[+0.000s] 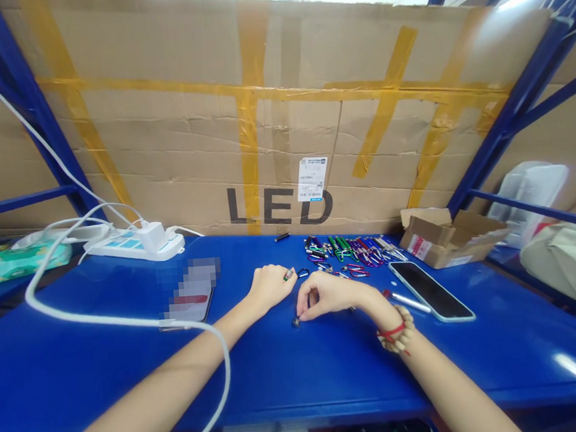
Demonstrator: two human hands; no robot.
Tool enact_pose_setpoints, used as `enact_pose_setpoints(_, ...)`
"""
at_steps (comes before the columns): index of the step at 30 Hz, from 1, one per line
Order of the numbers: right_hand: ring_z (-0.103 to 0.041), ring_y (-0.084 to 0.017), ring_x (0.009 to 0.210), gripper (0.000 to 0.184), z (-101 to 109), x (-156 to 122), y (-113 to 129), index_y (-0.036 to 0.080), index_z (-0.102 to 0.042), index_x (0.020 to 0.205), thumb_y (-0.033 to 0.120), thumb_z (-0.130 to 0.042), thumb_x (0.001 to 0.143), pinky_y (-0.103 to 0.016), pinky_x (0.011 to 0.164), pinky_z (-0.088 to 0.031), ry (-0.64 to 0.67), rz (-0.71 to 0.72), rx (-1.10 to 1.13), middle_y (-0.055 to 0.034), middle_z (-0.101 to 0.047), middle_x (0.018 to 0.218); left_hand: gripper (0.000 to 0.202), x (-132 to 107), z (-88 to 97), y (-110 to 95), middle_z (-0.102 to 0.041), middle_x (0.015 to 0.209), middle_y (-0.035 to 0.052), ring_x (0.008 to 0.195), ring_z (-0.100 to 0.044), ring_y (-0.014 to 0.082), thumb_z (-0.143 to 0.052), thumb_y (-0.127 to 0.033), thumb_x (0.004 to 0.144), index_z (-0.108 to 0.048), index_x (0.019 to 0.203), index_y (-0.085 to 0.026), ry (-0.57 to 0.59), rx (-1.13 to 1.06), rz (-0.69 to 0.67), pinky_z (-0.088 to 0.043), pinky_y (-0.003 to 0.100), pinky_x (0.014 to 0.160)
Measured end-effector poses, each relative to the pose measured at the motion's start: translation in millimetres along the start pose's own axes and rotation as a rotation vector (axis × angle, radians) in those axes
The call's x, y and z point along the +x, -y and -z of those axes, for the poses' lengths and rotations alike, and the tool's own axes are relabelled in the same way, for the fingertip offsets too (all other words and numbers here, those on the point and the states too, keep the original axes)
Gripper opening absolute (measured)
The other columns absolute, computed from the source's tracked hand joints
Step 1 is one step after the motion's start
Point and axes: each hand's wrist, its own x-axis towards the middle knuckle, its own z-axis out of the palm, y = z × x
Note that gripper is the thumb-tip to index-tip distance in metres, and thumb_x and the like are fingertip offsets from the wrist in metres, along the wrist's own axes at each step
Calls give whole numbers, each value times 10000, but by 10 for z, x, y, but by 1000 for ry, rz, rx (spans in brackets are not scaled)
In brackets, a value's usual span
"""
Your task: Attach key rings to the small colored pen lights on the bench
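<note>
My left hand (272, 285) is closed in a loose fist above the blue table. A small metallic piece with green on it (288, 275) shows at its fingers; its kind is unclear. Just beyond the fingertips is a dark carabiner clip (302, 273); I cannot tell if it is attached to that piece. My right hand (330, 293), with a beaded bracelet (395, 331) at the wrist, pinches a small dark round piece (296, 322) at or just over the tabletop. Behind the hands lie several carabiner clips with small metal tubes (364, 251) in green, red, blue and silver.
Right of my right hand are a silver tube (411, 302) and a phone (432, 290). An open carton (450, 236) stands behind. Another phone (190, 298) lies left, near a power strip (135, 245). A white cable (128, 321) loops over my left forearm. Cardboard (179, 144) backs the table.
</note>
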Motion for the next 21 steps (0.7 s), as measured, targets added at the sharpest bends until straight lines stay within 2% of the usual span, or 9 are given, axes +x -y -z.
enact_pose_setpoints(5, -558, -95, 568, 372, -2, -4, 42, 109, -690, 864, 375, -723, 605, -180, 527, -445, -51, 11, 21, -29, -648, 657, 473, -5, 10, 7, -703, 763, 78, 760, -641, 204, -284, -383, 865, -680, 686, -195, -1, 1, -4, -344, 257, 566)
enact_pose_setpoints(11, -568, -106, 588, 433, -87, 19, 66, 125, -694, 875, 423, -745, 566, -194, 543, -449, -13, 58, 50, -34, -665, 685, 496, -13, 23, -5, -702, 758, 85, 744, -638, 197, -265, -388, 868, -681, 691, -185, 16, 6, 7, -349, 258, 573)
enact_pose_setpoints(16, -552, -99, 560, 340, -149, 84, -2, 116, -704, 801, 395, -724, 608, -200, 539, -451, -40, 83, 0, -51, -682, 695, 484, -4, 36, -14, -702, 778, 85, 767, -641, 201, -271, -382, 865, -682, 701, -185, 33, 13, 12, -356, 260, 579)
enact_pose_setpoints(21, -567, -105, 575, 227, -70, 64, -25, 126, -697, 790, 298, -701, 641, -197, 538, -452, -152, 95, -76, -48, -691, 738, 467, -4, 55, -12, -701, 775, 82, 794, -641, 212, -294, -390, 864, -671, 677, -187, 57, 7, 16, -371, 257, 598)
